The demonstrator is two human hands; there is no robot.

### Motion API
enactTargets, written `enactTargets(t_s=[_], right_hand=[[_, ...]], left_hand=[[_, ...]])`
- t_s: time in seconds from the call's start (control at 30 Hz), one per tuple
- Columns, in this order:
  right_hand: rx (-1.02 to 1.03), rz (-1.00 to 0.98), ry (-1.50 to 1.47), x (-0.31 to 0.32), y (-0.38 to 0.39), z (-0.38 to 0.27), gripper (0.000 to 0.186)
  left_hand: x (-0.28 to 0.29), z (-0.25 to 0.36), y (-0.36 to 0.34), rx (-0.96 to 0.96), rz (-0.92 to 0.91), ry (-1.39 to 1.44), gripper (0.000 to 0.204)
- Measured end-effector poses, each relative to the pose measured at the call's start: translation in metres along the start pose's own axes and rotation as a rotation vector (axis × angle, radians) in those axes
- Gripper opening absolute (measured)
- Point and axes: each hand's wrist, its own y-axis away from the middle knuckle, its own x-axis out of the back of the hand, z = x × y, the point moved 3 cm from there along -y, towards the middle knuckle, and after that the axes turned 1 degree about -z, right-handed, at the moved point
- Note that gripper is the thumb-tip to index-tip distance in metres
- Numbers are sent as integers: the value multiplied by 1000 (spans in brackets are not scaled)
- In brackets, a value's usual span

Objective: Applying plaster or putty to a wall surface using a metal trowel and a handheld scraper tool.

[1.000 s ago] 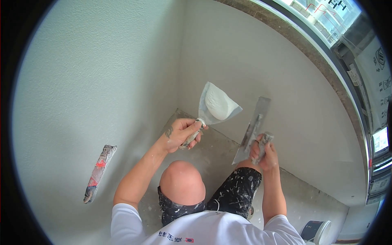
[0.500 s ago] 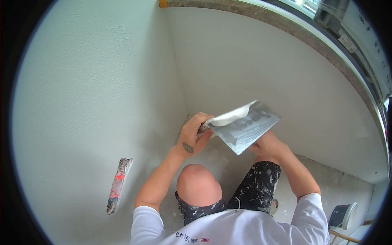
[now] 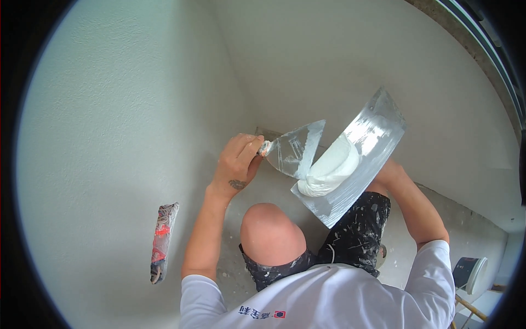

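My left hand (image 3: pixel 236 162) is closed round the handle of a putty knife (image 3: pixel 290 149), its wide blade pointing right. The blade's lower corner touches a thick roll of white putty (image 3: pixel 335 167). That putty lies on the shiny metal face of a long rectangular trowel (image 3: pixel 378 129), tilted up to the right over my knees. My right hand (image 3: pixel 388 174) grips the trowel from beneath; its fingers and the handle are hidden behind the plate.
Walls meet in a corner ahead of me. In the left wall (image 3: pixel 98 164) sits a narrow recess with wires and red tape (image 3: pixel 162 244). A dark bucket with a white rim (image 3: pixel 468 274) and a yellowish rail (image 3: pixel 472 308) are at lower right. A stone sill (image 3: pixel 466 41) edges the upper right.
The trowel has swung upright to the right and its face now shows the putty. The putty knife has drawn left, apart from most of the plate. My view has shifted, so the sill shows less.
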Motion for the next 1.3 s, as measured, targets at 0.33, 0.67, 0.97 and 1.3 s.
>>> enactTargets(t_s=[0.33, 0.67, 0.97, 1.3], right_hand=[[235, 353, 597, -70, -23, 152, 33], [84, 267, 794, -220, -129, 247, 36], [4, 305, 803, -286, -204, 275, 43], [-108, 101, 781, -293, -238, 283, 58]], left_hand=[[44, 40, 22, 565, -89, 306, 19], [-14, 99, 27, 714, -195, 902, 24], [-42, 80, 38, 750, -61, 898, 24], [-37, 66, 44, 871, -111, 822, 24]])
